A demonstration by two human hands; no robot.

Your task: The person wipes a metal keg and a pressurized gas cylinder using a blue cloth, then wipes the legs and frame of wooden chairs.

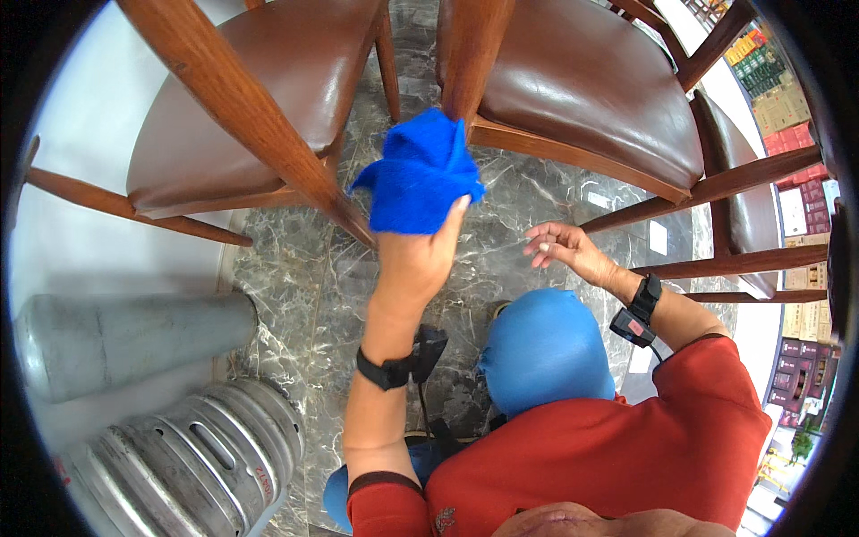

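My left hand [419, 258] grips a bunched blue cloth [419, 178], its fingers hidden beneath the folds. The cloth is at the lower part of a wooden chair post [470, 60]; whether it presses on the wood I cannot tell. Behind that post is a chair with a brown padded seat [584, 74]. My right hand [564, 250] hangs empty above the floor, its fingers loosely curled and apart. Just beyond it runs a slanting wooden chair leg [631, 209].
On the left stands a second brown-seated chair [268, 94]. A grey gas cylinder [141, 339] and a ribbed metal keg [194, 456] are by the white wall. Dark marbled tiles [510, 194] cover the floor. Stacked cartons [798, 376] line the far right.
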